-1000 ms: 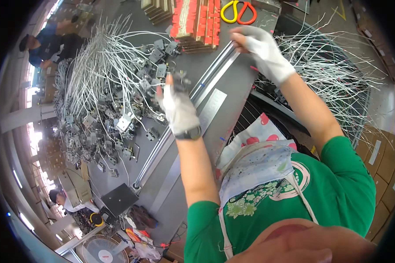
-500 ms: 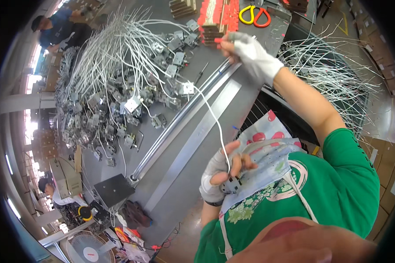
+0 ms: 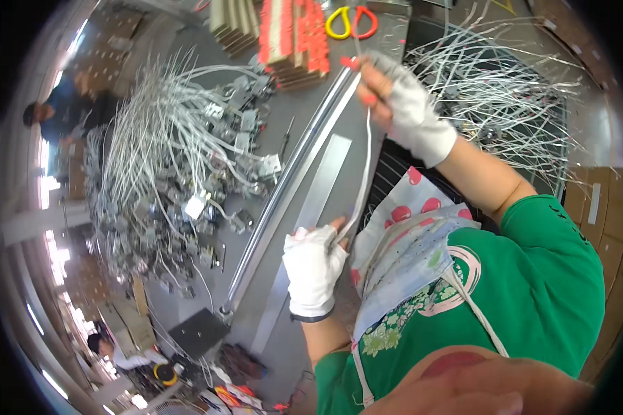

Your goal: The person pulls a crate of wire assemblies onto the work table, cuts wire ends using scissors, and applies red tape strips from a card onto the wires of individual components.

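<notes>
Right hand [image 3: 381, 91] pinches slim white cable [image 3: 367, 149]; left hand [image 3: 313, 268] nearer body, grip hidden; span between likely kept straight.

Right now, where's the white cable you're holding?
The white cable is right of centre in the head view, between right hand and left hand, beside the metal strip.

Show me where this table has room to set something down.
Bare gray table shows between the red-edged stack, screwdriver and chrome rod, and between the flat metal bar and held white cable. Crowded: left, with cabled metal parts; off its right edge, more white cables.
</notes>
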`<action>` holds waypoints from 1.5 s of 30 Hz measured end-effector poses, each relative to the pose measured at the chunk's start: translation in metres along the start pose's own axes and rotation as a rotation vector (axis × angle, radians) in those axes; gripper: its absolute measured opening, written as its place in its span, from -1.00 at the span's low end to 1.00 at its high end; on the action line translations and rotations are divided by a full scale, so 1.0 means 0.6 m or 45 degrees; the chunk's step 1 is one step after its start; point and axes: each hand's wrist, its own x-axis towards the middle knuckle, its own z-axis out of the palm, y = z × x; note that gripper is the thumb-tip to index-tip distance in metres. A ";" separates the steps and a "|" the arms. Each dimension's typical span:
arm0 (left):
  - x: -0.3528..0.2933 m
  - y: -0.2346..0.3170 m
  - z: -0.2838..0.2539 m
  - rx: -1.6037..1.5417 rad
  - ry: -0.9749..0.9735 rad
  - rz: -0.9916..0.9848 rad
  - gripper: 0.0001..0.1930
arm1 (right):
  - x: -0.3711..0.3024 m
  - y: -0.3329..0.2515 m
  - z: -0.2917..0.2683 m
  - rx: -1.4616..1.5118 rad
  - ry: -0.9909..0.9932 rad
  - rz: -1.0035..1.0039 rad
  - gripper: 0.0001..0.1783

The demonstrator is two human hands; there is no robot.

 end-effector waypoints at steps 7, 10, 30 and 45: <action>0.157 0.074 0.089 -1.083 0.154 -0.361 -0.68 | 0.015 0.058 -0.077 0.054 0.304 0.045 -0.65; 0.177 0.070 0.123 -0.984 0.198 -0.289 -0.68 | 0.027 0.060 -0.101 0.172 0.459 0.163 -0.65; 0.289 0.076 0.170 -0.611 0.216 -0.071 -0.65 | -0.002 0.060 -0.220 -0.044 0.391 0.405 -0.58; 0.279 0.080 0.195 -0.858 0.247 -0.235 -0.64 | -0.002 0.063 -0.202 0.111 0.345 0.355 -0.61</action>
